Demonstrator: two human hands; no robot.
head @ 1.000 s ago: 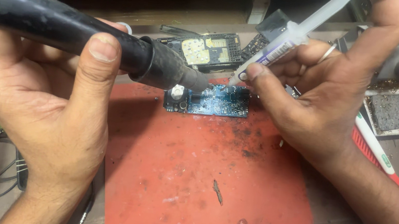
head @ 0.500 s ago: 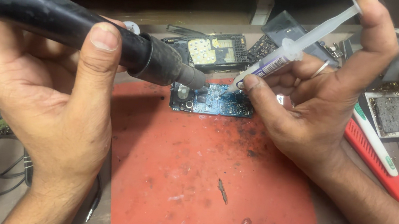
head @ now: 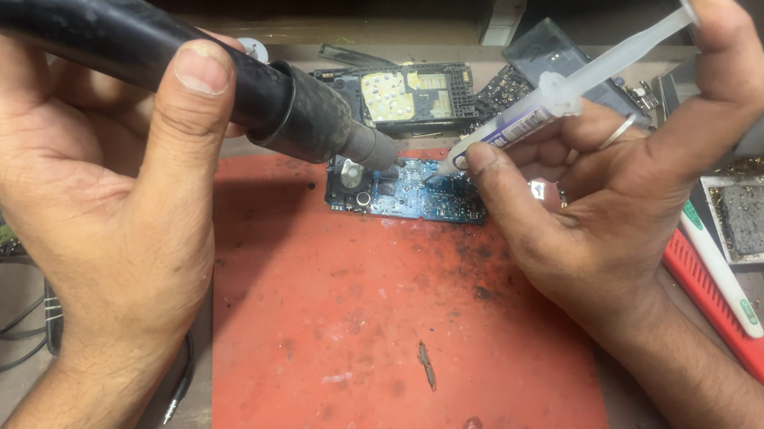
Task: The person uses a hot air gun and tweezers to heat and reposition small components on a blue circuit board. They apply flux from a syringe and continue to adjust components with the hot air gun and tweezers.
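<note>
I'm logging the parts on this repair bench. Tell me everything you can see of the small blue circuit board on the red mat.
The blue circuit board is a small, narrow rectangle lying flat near the far edge of the worn red mat. Its face carries tiny components, silvery pads and a round metal part near its left end. The black hot-air tool in the left hand points its nozzle over the left part; the syringe in the right hand tips down at its right part.

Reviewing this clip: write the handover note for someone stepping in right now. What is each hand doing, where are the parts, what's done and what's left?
Left hand: grips the black hot-air handle, nozzle over the blue circuit board.
Right hand: holds the syringe, thumb on plunger, tip at the board's top edge.
Board lies on the red mat.
Done: tools positioned.
Left: whether paste is out cannot be told; heating likely follows.
</note>
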